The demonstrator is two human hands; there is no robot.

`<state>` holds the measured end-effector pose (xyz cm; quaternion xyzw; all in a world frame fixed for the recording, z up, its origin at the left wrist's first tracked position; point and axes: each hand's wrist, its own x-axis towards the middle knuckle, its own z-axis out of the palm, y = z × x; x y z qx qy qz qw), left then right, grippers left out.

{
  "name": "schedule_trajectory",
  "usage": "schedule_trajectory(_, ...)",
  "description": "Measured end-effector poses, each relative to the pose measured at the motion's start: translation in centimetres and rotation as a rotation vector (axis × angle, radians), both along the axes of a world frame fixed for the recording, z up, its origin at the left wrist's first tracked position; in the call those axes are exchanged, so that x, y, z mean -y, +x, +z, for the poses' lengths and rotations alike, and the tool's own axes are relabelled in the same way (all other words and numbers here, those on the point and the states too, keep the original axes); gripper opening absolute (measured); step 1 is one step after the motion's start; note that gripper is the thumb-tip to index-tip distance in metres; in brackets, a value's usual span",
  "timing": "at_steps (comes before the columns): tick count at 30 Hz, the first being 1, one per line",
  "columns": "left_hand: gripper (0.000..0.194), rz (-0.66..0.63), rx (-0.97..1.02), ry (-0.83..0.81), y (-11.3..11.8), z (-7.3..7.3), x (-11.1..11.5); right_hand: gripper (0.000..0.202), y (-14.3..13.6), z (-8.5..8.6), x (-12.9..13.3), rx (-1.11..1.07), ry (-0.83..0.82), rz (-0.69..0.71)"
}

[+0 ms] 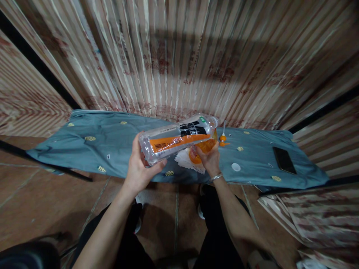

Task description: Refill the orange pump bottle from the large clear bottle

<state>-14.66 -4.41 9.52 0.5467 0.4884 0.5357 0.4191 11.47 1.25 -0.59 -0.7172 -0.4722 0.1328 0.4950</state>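
Observation:
My left hand (139, 167) is wrapped round the base of a large clear plastic bottle (176, 136) with an orange, grey and black label. This bottle is tilted, its uncapped neck pointing right and slightly up in the view. Closed round an orange see-through bottle (195, 154) is my right hand (209, 157). The clear bottle's neck lies over the orange bottle's top, so whether the two mouths touch is hidden. A crumpled white tissue (185, 160) shows beneath the orange bottle. Right of my right hand lies an orange pump head (223, 139) with a thin tube.
A blue-green cloth with yellow patterns covers the narrow table (112, 149). On its right part lie a white round cap (236, 166) and a dark phone (284, 160). A striped curtain (174, 56) hangs behind, and black poles (42, 61) flank the table.

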Motion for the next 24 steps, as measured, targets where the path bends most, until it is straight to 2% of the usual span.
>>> schedule_trajectory(8,0.114,-0.012,0.023,0.011,0.0,-0.1,0.1,0.068,0.0,0.3,0.1,-0.004,-0.007,0.014)
schedule_trajectory(17,0.11,-0.035,-0.032,0.097,-0.8,-1.6,-0.6,0.068,0.0,-0.2,-0.1,-0.001,0.039,0.031)
schedule_trajectory(24,0.105,-0.039,-0.005,0.118,-0.9,-1.9,-0.5,0.068,0.0,-0.2,0.0,-0.015,0.042,0.03)
